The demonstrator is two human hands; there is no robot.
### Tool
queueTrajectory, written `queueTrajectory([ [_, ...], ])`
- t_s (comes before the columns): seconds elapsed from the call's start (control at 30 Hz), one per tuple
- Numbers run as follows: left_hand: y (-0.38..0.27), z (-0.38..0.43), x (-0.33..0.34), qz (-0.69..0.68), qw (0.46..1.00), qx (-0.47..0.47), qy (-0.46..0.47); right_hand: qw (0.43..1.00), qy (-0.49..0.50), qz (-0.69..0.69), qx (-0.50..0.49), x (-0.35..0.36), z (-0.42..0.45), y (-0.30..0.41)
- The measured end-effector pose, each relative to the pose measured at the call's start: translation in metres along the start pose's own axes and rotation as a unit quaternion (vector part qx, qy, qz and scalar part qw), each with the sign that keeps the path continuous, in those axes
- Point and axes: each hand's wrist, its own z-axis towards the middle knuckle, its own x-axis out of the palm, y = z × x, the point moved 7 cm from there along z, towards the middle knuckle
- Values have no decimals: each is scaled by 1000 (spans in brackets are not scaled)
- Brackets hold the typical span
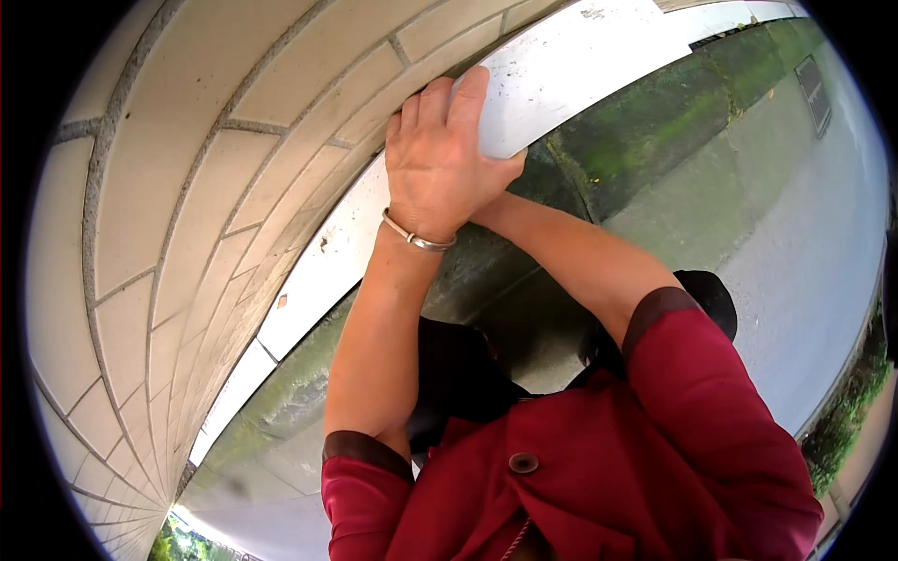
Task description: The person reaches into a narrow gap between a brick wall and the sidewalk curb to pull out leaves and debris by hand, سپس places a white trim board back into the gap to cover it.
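Note:
My left hand [438, 154], with a bracelet [421, 240] at its wrist, lies across a long white panel [561, 77] at the foot of the tiled wall [189, 147]. Its fingertips reach the panel's edge by the wall, and its thumb is at the opposite edge. My right forearm [575, 259] crosses in from the right and passes beneath the left wrist. The right hand itself is hidden behind the left. Towards the far end, the panel's squared end stands out past the narrower white strip [715, 21] beyond it.
More white strip [302, 301] follows the wall downward to the left. A mossy, damp concrete band [645, 126] borders it, then paler paving [779, 259]. A dark grate [812, 95] lies in the ground at upper right. Plants [852, 414] line the far right edge.

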Motion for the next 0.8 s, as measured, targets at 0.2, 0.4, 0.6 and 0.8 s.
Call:
queueTrajectory([
  [0.2, 1, 0, -5, 12, 998, -25, 48, 998, -36, 37, -42, -4, -11, 25],
  [0.4, 0, 5, -5, 17, 999, -19, 45, 988, 13, 114, -102, -18, -2, 39],
  [0.6, -17, 7, 11, -39, 996, 34, 70, 950, 51, -4, -308, -65, -23, 42],
  [0.8, -31, 5, 12, -46, 995, 22, 86, 940, 281, 172, -89, -95, -59, -17],
])
